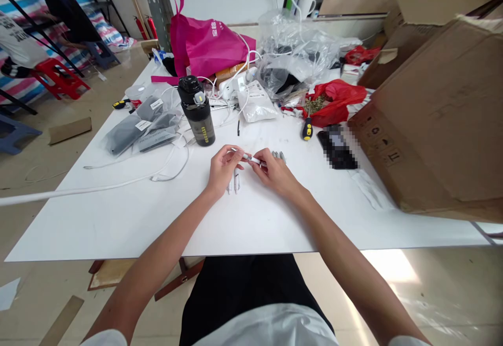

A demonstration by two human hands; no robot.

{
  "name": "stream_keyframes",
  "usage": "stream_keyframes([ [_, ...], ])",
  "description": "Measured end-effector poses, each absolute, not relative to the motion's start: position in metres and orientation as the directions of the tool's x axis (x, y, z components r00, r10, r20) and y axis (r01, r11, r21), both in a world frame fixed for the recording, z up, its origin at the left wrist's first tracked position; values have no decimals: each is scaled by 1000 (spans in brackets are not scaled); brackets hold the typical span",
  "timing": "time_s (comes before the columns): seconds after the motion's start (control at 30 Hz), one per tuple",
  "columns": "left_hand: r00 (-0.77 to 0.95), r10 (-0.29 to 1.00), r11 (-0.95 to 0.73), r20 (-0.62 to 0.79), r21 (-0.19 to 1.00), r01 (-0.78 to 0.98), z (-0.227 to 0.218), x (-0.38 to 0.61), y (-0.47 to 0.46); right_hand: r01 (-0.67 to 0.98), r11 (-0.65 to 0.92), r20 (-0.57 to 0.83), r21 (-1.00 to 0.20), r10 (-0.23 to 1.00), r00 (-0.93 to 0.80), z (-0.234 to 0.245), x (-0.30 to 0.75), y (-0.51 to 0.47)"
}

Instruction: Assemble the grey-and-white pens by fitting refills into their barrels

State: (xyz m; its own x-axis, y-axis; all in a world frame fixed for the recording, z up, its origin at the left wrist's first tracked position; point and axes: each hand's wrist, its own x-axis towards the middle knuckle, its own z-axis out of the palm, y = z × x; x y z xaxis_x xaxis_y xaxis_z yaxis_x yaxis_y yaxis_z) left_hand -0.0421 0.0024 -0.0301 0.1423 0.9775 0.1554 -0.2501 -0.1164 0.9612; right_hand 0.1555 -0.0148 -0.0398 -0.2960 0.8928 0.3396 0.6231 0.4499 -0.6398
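Note:
Both my hands meet over the middle of the white table point(118, 215). My left hand point(222, 169) and my right hand point(275, 170) pinch the two ends of a thin white pen point(248, 157), held level just above the table. Under my left hand lie two more white pens point(234, 182) side by side. A few pen parts point(280, 155) rest just beyond my right fingers.
A dark water bottle point(198, 111) stands behind my left hand. Grey bagged items point(135, 126), white cables point(129, 181), a pink bag point(208, 45), plastic bags, a red bag point(338, 100), a screwdriver point(307, 129) and a phone point(338, 147) crowd the back. A large cardboard box point(440, 121) fills the right. People sit at far left.

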Motion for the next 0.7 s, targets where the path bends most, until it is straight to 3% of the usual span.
stream_keyframes([
  [0.3,110,977,-150,181,958,-246,-31,-42,3,671,528,395,-521,846,-359,-36,158,-15],
  [0.53,128,974,-152,188,956,-249,-30,-42,3,628,477,371,-615,878,-303,-38,158,-14],
  [0.7,153,964,-179,216,958,-222,-31,-43,3,683,499,399,-534,860,-317,-38,159,-12],
])
